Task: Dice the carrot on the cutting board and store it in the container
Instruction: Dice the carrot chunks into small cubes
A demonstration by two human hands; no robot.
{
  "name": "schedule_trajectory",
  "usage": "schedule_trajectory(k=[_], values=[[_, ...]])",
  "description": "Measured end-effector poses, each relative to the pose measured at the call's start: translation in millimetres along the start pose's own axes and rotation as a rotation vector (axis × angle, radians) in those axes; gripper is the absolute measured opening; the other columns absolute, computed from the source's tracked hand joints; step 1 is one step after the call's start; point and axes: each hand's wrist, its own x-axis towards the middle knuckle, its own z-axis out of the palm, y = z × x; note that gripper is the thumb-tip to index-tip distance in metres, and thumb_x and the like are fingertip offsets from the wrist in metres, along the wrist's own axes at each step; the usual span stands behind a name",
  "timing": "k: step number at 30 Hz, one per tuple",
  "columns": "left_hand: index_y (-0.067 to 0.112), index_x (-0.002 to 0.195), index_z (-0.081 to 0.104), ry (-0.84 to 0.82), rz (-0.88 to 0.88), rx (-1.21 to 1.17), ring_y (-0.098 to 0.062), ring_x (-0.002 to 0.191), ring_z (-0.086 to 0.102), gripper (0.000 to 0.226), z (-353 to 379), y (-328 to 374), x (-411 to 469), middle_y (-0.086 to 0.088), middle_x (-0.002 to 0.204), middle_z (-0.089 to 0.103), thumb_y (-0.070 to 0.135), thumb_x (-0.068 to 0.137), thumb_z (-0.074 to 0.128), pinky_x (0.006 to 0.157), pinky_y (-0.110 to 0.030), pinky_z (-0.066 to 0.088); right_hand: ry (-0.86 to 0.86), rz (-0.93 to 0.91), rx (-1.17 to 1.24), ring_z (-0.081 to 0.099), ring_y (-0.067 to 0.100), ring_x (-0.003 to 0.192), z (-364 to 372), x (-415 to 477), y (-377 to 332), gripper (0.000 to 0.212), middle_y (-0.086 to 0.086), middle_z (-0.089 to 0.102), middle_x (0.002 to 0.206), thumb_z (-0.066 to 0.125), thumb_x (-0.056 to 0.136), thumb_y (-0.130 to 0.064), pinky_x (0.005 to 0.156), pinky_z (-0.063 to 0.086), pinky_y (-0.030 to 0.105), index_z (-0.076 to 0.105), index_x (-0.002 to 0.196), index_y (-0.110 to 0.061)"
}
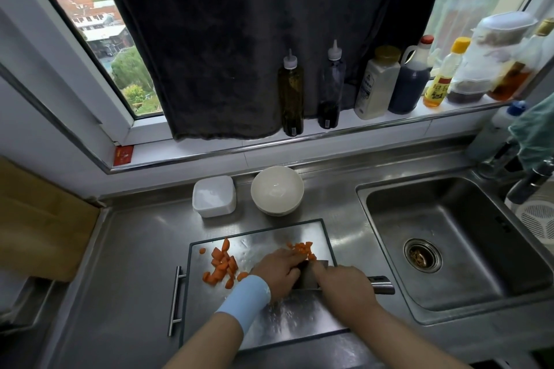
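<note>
A steel cutting board lies on the counter in front of me. Several cut carrot chunks lie on its left part, and a smaller heap of carrot pieces sits at its far right. My left hand, with a blue wristband, lies with curled fingers on the carrot pieces by the blade. My right hand grips the handle of a cleaver, whose blade stands on the board beside my left fingers. A white lidded container stands behind the board.
A white bowl stands to the right of the container. A steel sink lies to the right of the board. Several bottles line the window sill. A bar handle runs along the board's left edge.
</note>
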Motion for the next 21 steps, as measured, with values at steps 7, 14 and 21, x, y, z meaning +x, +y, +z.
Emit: schedule_trajectory(k=[7,14,21], values=[[0.03,0.103,0.063,0.492,-0.25,-0.229,-0.007,0.106,0.051,0.031,-7,-11,-17,0.011,0.111,0.056,0.01,0.093,0.042,0.093,-0.017,0.041,-0.067,0.009,-0.033,0.06,0.019,0.045,-8,-6,-3,0.05,0.003,0.065,0.061,0.088,0.057,-0.016,0.043,0.048,0.03,0.069,0.103,-0.013],[0.027,0.114,0.064,0.26,-0.218,-0.127,-0.008,0.107,0.045,0.036,-8,-37,-36,0.009,0.112,0.055,0.012,0.091,0.04,0.098,-0.022,0.037,-0.067,0.032,-0.032,0.068,0.028,0.089,-17,-3,-3,0.049,0.009,0.069,0.105,0.052,0.091,-0.005,0.074,0.049,0.035,0.04,0.138,-0.01],[0.031,0.139,0.046,0.1,-0.263,-0.299,-0.014,0.131,0.039,0.043,-21,-23,-11,0.006,0.144,0.044,0.021,0.098,0.038,0.105,-0.02,0.021,-0.069,0.05,-0.019,0.068,0.026,0.09,-30,2,-2,0.043,0.006,0.069,0.105,0.047,0.092,-0.005,0.071,0.046,0.033,0.045,0.134,-0.014]])
